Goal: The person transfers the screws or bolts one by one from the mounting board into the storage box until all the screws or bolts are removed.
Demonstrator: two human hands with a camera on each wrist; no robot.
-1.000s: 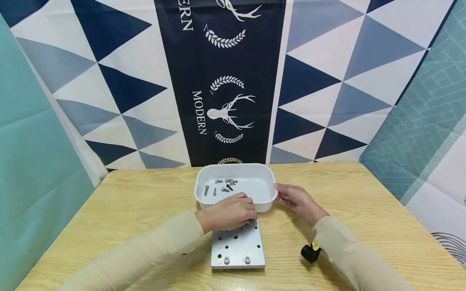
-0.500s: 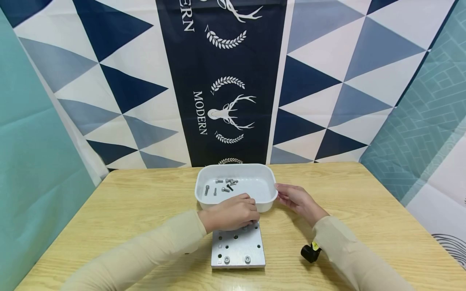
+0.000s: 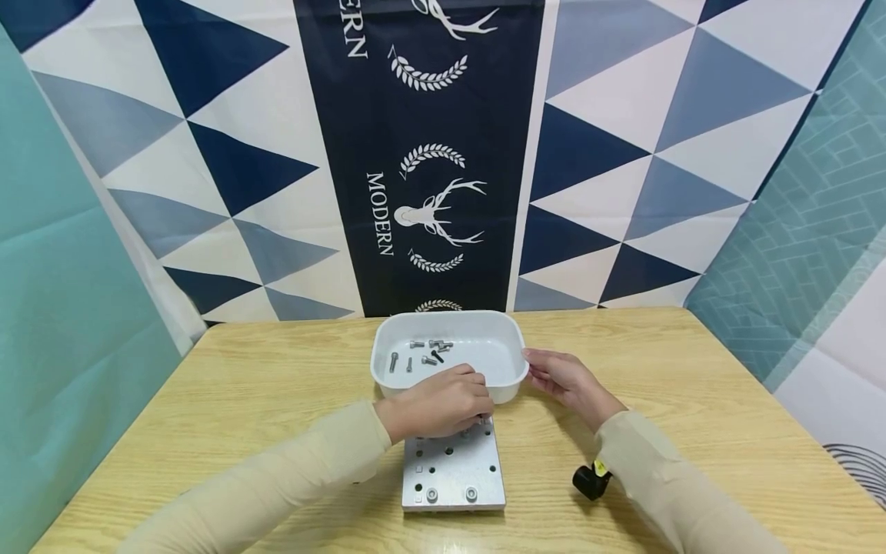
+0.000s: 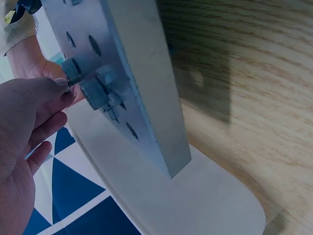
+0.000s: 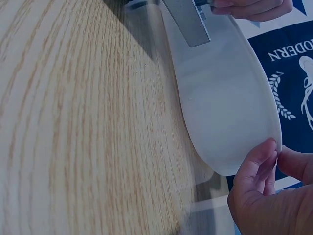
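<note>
My left hand (image 3: 450, 402) reaches over the far end of a drilled metal plate (image 3: 453, 469). Thumb and finger pinch a screw (image 4: 73, 81) at the plate's face, mostly hidden by the fingers. Beside it in the left wrist view stands a socket-head screw (image 4: 94, 94) in the plate. Two more socket-head screws, one of them the near-right screw (image 3: 471, 494), sit at the plate's near end. My right hand (image 3: 564, 382) pinches the right rim of a white plastic bin (image 5: 225, 107) between thumb and fingers. Several loose screws, including a dark screw (image 3: 437, 356), lie in the bin.
The plate lies on a wooden table (image 3: 291, 446), directly in front of the bin. A black object (image 3: 591, 482) with a yellow mark lies beside the right forearm. Behind the table hangs a patterned cloth (image 3: 443, 154).
The left fingers have shifted slightly at the plate's far end, and a bit of metal now shows beneath the fingertips. The right hand, bin and plate hold their places.
</note>
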